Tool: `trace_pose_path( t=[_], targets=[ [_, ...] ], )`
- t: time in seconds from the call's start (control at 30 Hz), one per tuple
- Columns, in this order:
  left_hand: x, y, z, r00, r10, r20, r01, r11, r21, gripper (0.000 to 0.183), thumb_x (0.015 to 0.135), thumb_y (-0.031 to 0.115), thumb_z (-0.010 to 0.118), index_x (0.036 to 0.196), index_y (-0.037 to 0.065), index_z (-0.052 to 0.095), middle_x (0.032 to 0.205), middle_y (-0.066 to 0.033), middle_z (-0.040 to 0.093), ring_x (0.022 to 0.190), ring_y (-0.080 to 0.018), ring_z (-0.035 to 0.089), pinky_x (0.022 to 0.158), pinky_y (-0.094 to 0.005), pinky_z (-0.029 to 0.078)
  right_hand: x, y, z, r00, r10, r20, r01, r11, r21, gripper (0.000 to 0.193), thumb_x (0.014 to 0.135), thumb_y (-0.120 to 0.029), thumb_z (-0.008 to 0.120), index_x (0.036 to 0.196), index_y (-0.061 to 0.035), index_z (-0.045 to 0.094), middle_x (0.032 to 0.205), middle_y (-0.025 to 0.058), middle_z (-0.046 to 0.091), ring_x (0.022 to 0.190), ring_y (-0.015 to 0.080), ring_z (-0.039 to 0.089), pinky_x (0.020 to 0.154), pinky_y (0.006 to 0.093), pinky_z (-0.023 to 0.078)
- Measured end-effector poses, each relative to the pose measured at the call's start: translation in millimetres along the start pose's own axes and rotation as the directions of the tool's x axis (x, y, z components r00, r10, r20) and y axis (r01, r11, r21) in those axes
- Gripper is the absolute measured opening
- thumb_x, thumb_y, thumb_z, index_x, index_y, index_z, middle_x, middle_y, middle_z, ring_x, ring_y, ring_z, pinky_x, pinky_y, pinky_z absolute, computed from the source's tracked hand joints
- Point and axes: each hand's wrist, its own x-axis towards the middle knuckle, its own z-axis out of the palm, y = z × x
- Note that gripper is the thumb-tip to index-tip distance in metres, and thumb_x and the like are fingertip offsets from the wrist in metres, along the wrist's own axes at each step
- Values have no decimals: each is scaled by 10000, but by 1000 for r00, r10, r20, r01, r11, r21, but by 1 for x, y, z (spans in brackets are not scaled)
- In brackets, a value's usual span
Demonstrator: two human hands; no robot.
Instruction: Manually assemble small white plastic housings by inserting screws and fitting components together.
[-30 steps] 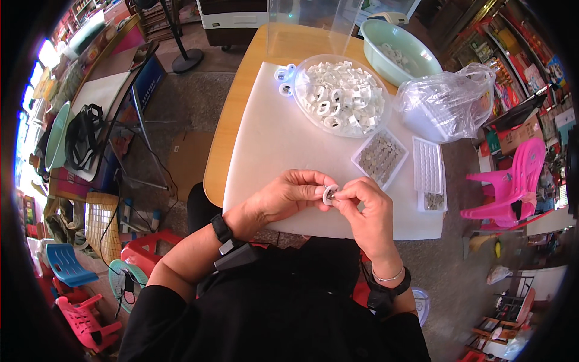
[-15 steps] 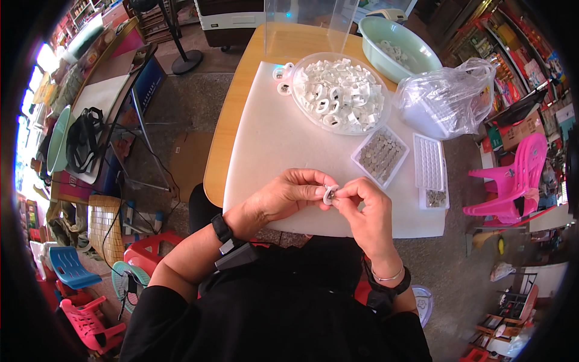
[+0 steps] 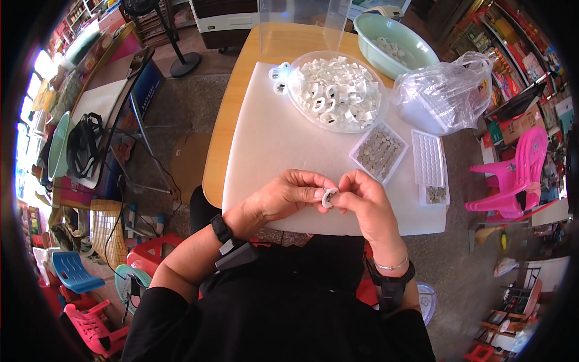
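Note:
A small white plastic ring part (image 3: pixel 329 197) sits between the fingertips of both hands, above the near edge of a white board (image 3: pixel 271 139). My left hand (image 3: pixel 289 194) pinches it from the left, and my right hand (image 3: pixel 362 202) presses on it from the right. Farther back, a clear round bowl (image 3: pixel 335 92) holds several of the same white parts. To its right stands a small tray of grey metal pieces (image 3: pixel 378 152), beside a white gridded tray (image 3: pixel 429 166).
A green basin (image 3: pixel 393 37) with a few white parts and a clear plastic bag (image 3: pixel 444 95) sit at the back right of the wooden table (image 3: pixel 241 96). A pink plastic chair (image 3: pixel 517 170) stands to the right. A fan stand (image 3: pixel 175 54) is at the back left.
Both hands stay at the board's near edge on the white part; my right fingers have shifted slightly against it.

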Motion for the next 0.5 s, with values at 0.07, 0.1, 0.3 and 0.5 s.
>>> trace_pose_path(
  t=[0.07, 0.1, 0.3, 0.5],
  targets=[
    [1, -1, 1, 999, 14, 29, -14, 1000, -8, 229, 918, 79, 622, 1116, -35, 634, 1002, -93, 658, 887, -183, 628, 858, -308, 507, 2, 5, 3, 1000, -5, -16, 5, 1000, 15, 134, 842, -69, 676, 921, -35, 574, 799, 12, 621, 717, 63, 571, 613, 215, 436],
    [-1, 0, 2, 1000, 26, -13, -26, 1000, -9, 232, 921, 85, 619, 1118, -38, 627, 1010, -97, 655, 896, -184, 627, 857, -309, 507, 4, 5, 5, 1000, -10, -23, 10, 1000, 28, 143, 848, -87, 679, 937, -41, 576, 807, 7, 618, 729, 59, 568, 614, 212, 430],
    [-4, 2, -1, 994, 63, -95, -70, 995, -74, 259, 933, 100, 605, 1144, -49, 593, 1037, -113, 644, 921, -193, 635, 843, -306, 521, 5, -2, -11, 979, -129, -155, 126, 991, -34, 145, 860, -106, 691, 953, -40, 602, 844, -3, 621, 739, 58, 559, 634, 215, 431],
    [-2, 2, 0, 994, 54, -99, -64, 993, -102, 278, 938, 115, 598, 1155, -57, 577, 1041, -126, 640, 930, -205, 649, 829, -304, 543, 7, 1, -75, 741, -545, -393, 106, 672, -733, 85, 833, -60, 691, 899, -18, 657, 796, 52, 620, 666, 144, 581, 613, 284, 468]
  ],
)
